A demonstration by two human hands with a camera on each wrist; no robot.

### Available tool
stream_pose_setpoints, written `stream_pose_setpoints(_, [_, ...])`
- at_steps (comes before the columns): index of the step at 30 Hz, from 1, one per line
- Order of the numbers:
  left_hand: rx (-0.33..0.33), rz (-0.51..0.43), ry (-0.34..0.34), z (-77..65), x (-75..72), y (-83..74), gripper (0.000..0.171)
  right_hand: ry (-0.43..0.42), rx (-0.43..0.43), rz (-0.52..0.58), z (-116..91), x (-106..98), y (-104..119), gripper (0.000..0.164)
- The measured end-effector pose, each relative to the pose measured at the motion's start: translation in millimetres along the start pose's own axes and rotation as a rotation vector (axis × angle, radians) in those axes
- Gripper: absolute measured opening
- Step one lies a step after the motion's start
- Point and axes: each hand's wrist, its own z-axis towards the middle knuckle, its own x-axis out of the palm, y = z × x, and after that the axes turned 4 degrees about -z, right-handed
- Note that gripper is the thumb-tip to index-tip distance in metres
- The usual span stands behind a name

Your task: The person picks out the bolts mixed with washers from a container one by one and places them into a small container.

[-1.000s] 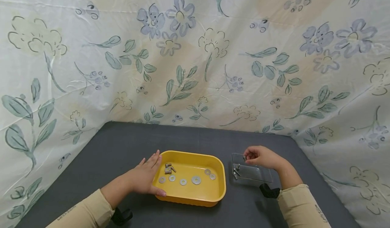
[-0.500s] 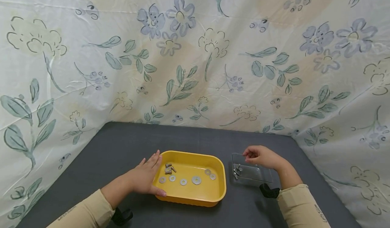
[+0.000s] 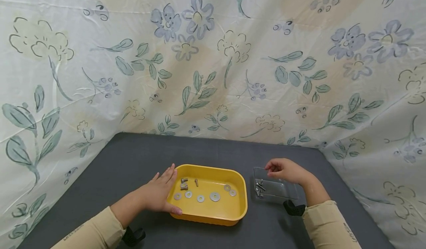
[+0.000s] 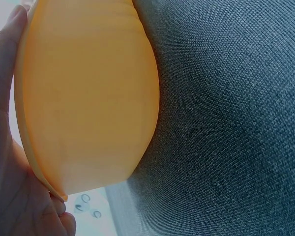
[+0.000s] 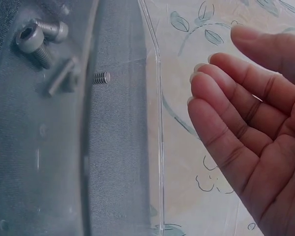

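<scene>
My left hand (image 3: pixel 159 193) rests on the left end of a yellow plastic tray (image 3: pixel 244 193), fingers spread along its rim. The left wrist view shows its thumb (image 4: pixel 5 64) lying along the rim. Inside the tray are a few socket-head bolts (image 3: pixel 184 186), one lone bolt (image 3: pixel 196 183) and several flat washers (image 3: pixel 214 196). My right hand (image 3: pixel 285 170) hovers over the far side of a clear plastic box (image 3: pixel 277 190). In the right wrist view its fingers (image 5: pixel 221 123) are loosely bent, thumb apart, holding nothing. Several bolts (image 5: pixel 32 40) lie in the box's left end.
Both containers stand on a dark grey cloth-covered table (image 3: pixel 199 149), the clear box to the right of the tray. A flower-printed curtain (image 3: pixel 213 94) encloses the back and sides. Black wrist straps (image 3: pixel 294 208) hang below the sleeves.
My right hand has let go of a bolt, which dropped among the others in the clear box. One bolt in the tray has shifted right. My left hand stays put.
</scene>
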Motion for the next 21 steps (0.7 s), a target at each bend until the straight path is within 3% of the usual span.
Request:
stream_pose_setpoints(11, [-0.007, -0.006, 0.003, 0.0, 0.4, -0.2, 0.129, -0.002, -0.004, 0.012, 1, -4, 7, 0.015])
stream_pose_setpoints(21, [-0.014, -0.012, 0.011, 0.2, -1.7, -1.9, 0.127, 0.005, -0.039, -0.068, 14, -4, 26, 0.013])
